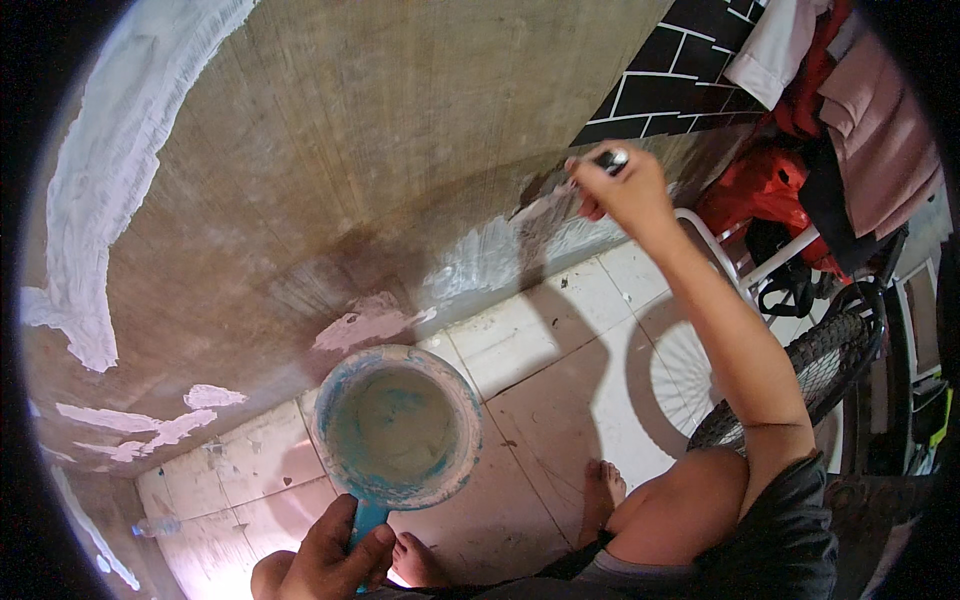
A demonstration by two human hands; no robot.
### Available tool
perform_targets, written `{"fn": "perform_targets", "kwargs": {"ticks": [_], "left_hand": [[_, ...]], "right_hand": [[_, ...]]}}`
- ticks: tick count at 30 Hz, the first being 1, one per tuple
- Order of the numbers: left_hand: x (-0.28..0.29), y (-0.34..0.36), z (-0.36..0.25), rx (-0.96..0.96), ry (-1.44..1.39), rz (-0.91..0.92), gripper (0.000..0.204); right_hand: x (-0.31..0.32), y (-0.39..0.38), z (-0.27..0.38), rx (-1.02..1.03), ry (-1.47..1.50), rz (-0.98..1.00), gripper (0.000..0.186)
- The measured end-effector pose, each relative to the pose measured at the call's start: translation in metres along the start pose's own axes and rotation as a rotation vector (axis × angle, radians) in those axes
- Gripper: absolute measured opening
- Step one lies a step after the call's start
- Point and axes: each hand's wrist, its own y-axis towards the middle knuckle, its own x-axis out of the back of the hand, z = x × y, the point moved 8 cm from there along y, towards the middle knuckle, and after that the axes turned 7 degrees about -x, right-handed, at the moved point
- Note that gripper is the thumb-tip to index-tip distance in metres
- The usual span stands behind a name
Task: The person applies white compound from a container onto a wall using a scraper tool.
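Observation:
My left hand (pixel 335 555) is closed round the handle of a round blue dipper (pixel 468 400), whose rim and inside are caked with pale paste. Greyish paste (pixel 405 425) lies in its bottom. Out at the wall, my right hand (pixel 620 190) grips a short dark-handled tool (pixel 606 160) with a pale butt end. Its working end points toward the wall's lower part and is hard to make out. Whitish smears (pixel 470 262) cover the brown wall (pixel 400 130) there, and a pinkish-white patch (pixel 365 320) lies just beyond the dipper.
White tiles (pixel 530 340) cover the floor along the wall, with my bare feet on them. At the right stands a bicycle wheel (pixel 820 370) beside a white metal frame (pixel 780 260) hung with clothes (pixel 880 140) and a red bag (pixel 755 190). A clear bottle (pixel 158 526) lies far left.

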Motion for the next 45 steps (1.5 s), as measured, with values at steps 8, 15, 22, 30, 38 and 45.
{"fn": "perform_targets", "kwargs": {"ticks": [8,15,22,30,38,45], "left_hand": [[0.003,0.005,0.001,-0.02,-0.028,-0.029,0.024],[0.001,0.005,-0.002,-0.014,-0.009,-0.012,0.023],[0.0,0.003,0.0,0.021,-0.091,-0.041,0.024],[0.004,0.0,0.003,0.179,-0.001,-0.061,0.043],[0.002,0.001,-0.006,0.108,0.023,-0.064,0.035],[0.002,0.005,-0.002,0.006,0.0,-0.028,0.025]], "right_hand": [[0.055,-0.022,0.088,0.086,-0.055,-0.172,0.022],[0.002,-0.013,-0.006,-0.018,-0.193,0.008,0.022],[0.048,-0.012,0.061,0.123,-0.029,-0.178,0.023],[0.043,-0.007,0.016,-0.062,-0.193,0.009,0.024],[0.046,0.004,-0.005,0.024,-0.077,-0.099,0.023],[0.057,-0.006,0.035,0.052,-0.14,0.013,0.021]]}}
